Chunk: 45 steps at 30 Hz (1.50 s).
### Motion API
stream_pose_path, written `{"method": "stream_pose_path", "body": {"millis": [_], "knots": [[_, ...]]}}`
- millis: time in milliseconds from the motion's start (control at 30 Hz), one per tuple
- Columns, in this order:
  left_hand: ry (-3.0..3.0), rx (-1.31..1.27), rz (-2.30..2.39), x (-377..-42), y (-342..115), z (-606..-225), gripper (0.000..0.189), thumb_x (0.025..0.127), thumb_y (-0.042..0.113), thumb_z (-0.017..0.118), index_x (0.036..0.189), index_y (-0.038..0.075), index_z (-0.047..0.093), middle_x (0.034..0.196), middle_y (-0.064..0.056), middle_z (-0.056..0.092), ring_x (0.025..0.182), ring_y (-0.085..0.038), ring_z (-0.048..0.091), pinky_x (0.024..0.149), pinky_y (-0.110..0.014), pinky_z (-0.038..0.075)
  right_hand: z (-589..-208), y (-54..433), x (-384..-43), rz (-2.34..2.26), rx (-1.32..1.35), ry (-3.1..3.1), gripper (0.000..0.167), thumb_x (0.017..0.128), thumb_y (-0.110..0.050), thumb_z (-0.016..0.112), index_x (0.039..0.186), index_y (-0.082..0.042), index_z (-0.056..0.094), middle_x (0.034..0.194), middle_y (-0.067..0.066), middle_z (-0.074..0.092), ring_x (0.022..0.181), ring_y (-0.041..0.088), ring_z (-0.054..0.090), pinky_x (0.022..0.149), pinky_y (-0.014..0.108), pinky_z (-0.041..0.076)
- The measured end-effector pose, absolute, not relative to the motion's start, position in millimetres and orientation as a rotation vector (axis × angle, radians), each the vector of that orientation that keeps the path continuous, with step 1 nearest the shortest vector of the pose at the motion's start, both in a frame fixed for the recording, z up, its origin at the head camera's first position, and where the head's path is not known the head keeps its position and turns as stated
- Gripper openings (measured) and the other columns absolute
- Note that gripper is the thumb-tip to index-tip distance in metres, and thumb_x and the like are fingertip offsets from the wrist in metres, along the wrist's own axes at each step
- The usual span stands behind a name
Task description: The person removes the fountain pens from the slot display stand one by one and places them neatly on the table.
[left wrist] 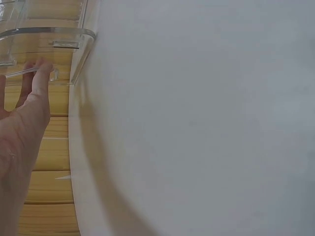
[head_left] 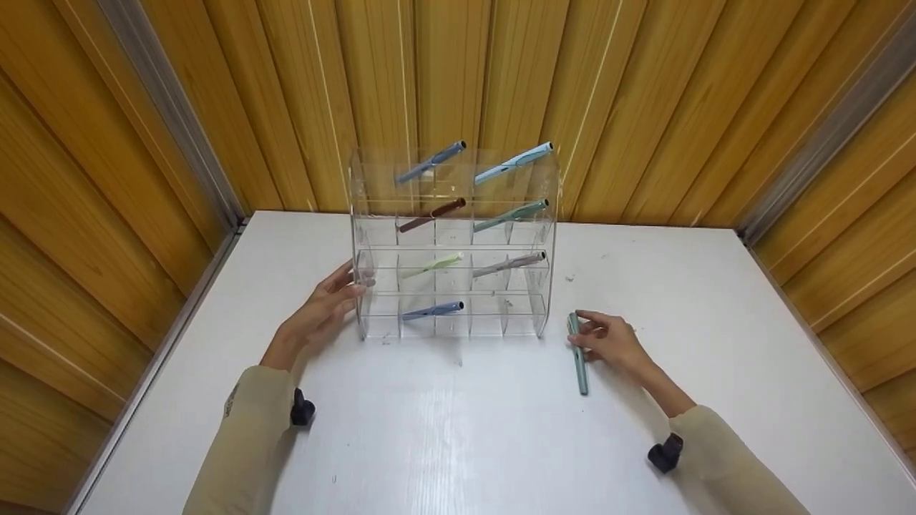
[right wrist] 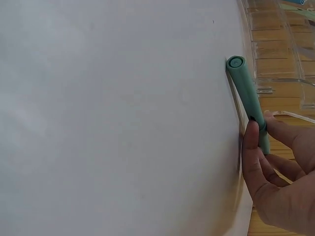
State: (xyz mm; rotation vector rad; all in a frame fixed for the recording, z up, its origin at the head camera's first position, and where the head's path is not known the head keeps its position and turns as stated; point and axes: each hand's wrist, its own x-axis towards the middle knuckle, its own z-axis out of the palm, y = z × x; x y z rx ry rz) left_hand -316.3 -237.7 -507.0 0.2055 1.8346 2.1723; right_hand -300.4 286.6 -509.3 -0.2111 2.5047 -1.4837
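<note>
Just right of the clear pen rack [head_left: 452, 247], I see the right hand [head_left: 612, 345], its grip pinched round a green capped pen [head_left: 580, 368]; the left hand [head_left: 315, 318], fingers partly curved, holds the rack's left side.

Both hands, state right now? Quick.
Left hand: open, touching the left side of the rack.
Right hand: closed, holding a green pen.
</note>
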Motion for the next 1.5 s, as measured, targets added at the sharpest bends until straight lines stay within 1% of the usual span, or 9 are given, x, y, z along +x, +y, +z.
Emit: {"method": "stream_pose_path", "body": {"millis": [233,333,533,600,800,1033,1233,1367,1500], "knots": [[1.843,0.227,2.171,-315,-238,-509,0.080,0.102,0.015,0.058,0.166,0.016,0.010,0.169,-0.016,0.018,0.156,-0.036,0.025,0.129,-0.050,0.021,-508,285,-303,-1.398,-0.208,2.595,0.064,0.093,-0.008,0.073,0.149,0.007,0.045,0.121,0.028,0.065,0.087,0.011,0.070,0.068,0.025,0.063],[1.831,0.212,2.173,-315,-237,-509,0.081,0.102,0.015,0.059,0.166,0.016,0.009,0.169,-0.015,0.016,0.157,-0.035,0.024,0.129,-0.049,0.020,-508,285,-304,-1.360,-0.235,2.631,0.063,0.092,-0.007,0.074,0.147,0.009,0.047,0.119,0.027,0.065,0.089,0.013,0.069,0.068,0.025,0.063],[1.791,0.155,2.188,-315,-237,-508,0.085,0.101,0.017,0.061,0.166,0.017,0.008,0.170,-0.013,0.011,0.158,-0.033,0.022,0.130,-0.051,0.017,-508,282,-303,-1.340,-0.244,2.669,0.060,0.092,-0.008,0.074,0.144,0.010,0.050,0.113,0.026,0.065,0.088,0.014,0.067,0.067,0.025,0.063],[1.786,0.144,2.195,-315,-236,-508,0.084,0.101,0.016,0.062,0.166,0.018,0.009,0.170,-0.013,0.012,0.157,-0.033,0.022,0.130,-0.050,0.018,-508,282,-303,-1.339,-0.247,2.675,0.059,0.093,-0.007,0.073,0.144,0.010,0.050,0.114,0.026,0.065,0.089,0.014,0.068,0.067,0.025,0.063],[1.790,0.188,2.198,-316,-235,-507,0.081,0.102,0.013,0.058,0.166,0.014,0.009,0.169,-0.016,0.016,0.157,-0.034,0.022,0.130,-0.050,0.017,-508,281,-307,-1.329,-0.243,2.698,0.057,0.094,-0.007,0.072,0.144,0.010,0.050,0.115,0.027,0.064,0.092,0.016,0.069,0.067,0.025,0.063],[1.795,0.213,2.206,-317,-235,-505,0.080,0.102,0.012,0.057,0.166,0.014,0.009,0.169,-0.016,0.016,0.157,-0.036,0.023,0.129,-0.052,0.018,-507,281,-309,-1.330,-0.242,2.701,0.055,0.095,-0.008,0.071,0.143,0.010,0.052,0.114,0.026,0.065,0.089,0.014,0.068,0.065,0.024,0.062],[1.840,0.204,2.180,-316,-238,-505,0.079,0.102,0.015,0.060,0.166,0.018,0.014,0.167,-0.015,0.021,0.155,-0.034,0.027,0.129,-0.050,0.021,-504,280,-312,-1.348,-0.235,2.682,0.055,0.096,-0.009,0.069,0.143,0.011,0.050,0.113,0.026,0.064,0.085,0.013,0.070,0.064,0.024,0.062],[1.846,0.209,2.169,-315,-237,-507,0.081,0.102,0.016,0.060,0.166,0.018,0.011,0.167,-0.017,0.018,0.156,-0.036,0.024,0.129,-0.050,0.020,-500,282,-310,-1.306,-0.251,2.699,0.055,0.099,-0.013,0.066,0.145,0.012,0.048,0.115,0.028,0.065,0.084,0.018,0.072,0.061,0.026,0.061],[1.856,0.205,2.160,-317,-236,-506,0.082,0.102,0.017,0.059,0.166,0.016,0.008,0.167,-0.017,0.014,0.157,-0.037,0.022,0.129,-0.051,0.019,-490,284,-305,-1.288,-0.291,2.724,0.052,0.100,-0.014,0.064,0.143,0.011,0.050,0.116,0.029,0.067,0.081,0.023,0.073,0.059,0.029,0.061]]}}
